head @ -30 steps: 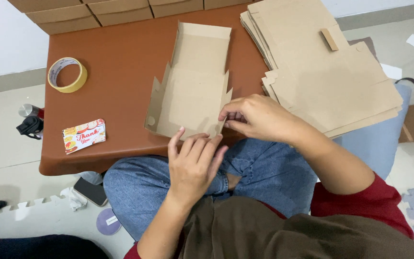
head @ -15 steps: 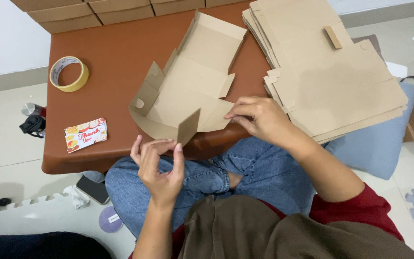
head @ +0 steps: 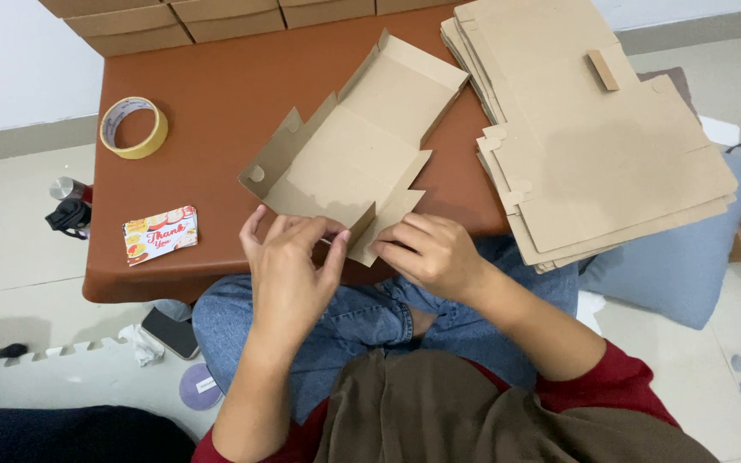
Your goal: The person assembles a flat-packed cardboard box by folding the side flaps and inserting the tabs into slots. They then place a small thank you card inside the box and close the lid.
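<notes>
A flat-cut cardboard box (head: 358, 154) lies partly folded on the brown low table (head: 216, 94), turned at an angle, with its side walls raised. My left hand (head: 289, 266) pinches the box's near flap at the table's front edge. Just to the right of it, my right hand (head: 430, 253) grips the neighbouring near corner flap. Both hands are over my lap, with my jeans below them.
A stack of flat cardboard blanks (head: 593, 129) overhangs the table's right side. A roll of yellow tape (head: 134, 127) and a small printed card (head: 159, 234) lie at the left. Folded boxes (head: 207, 15) line the far edge. A phone (head: 170, 332) lies on the floor.
The box has been turned and shifted to the left. My left hand came up from my lap to the near flap, and my right hand moved left with it.
</notes>
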